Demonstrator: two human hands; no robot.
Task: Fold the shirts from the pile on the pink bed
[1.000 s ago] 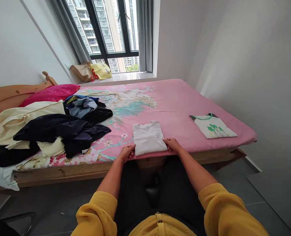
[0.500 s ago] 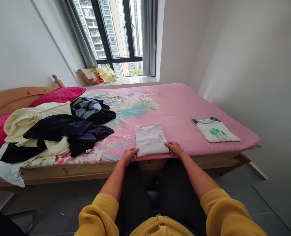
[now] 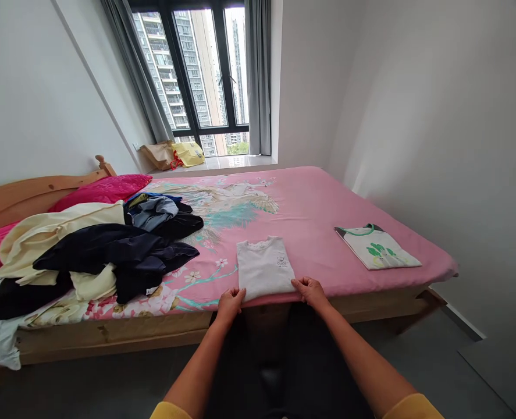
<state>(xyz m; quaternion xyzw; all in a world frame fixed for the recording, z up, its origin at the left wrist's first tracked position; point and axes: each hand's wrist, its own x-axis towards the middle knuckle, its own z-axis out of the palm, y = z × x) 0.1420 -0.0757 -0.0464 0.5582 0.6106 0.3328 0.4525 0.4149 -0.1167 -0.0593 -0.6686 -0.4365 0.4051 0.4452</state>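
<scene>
A folded white T-shirt (image 3: pixel 264 269) with a small dark print lies at the bed's near edge, its neckline toward the window. My left hand (image 3: pixel 230 305) pinches its near left corner. At the near right corner, my right hand (image 3: pixel 310 291) grips the cloth between thumb and fingers. Off to the right rests another folded shirt (image 3: pixel 382 250), white with a green collar and green leaf print; neither hand touches it.
Left on the bed (image 3: pixel 310 203) is a heap of loose clothes, with a navy garment (image 3: pixel 109 247) and a cream one (image 3: pixel 66 227). Behind it are pink pillows (image 3: pixel 103 192). Paper and yellow bags (image 3: pixel 188 154) sit on the windowsill.
The view has tilted up, so the bed and clothes appear lower. Both hands stay at the white T-shirt's near corners, and it looks much the same.
</scene>
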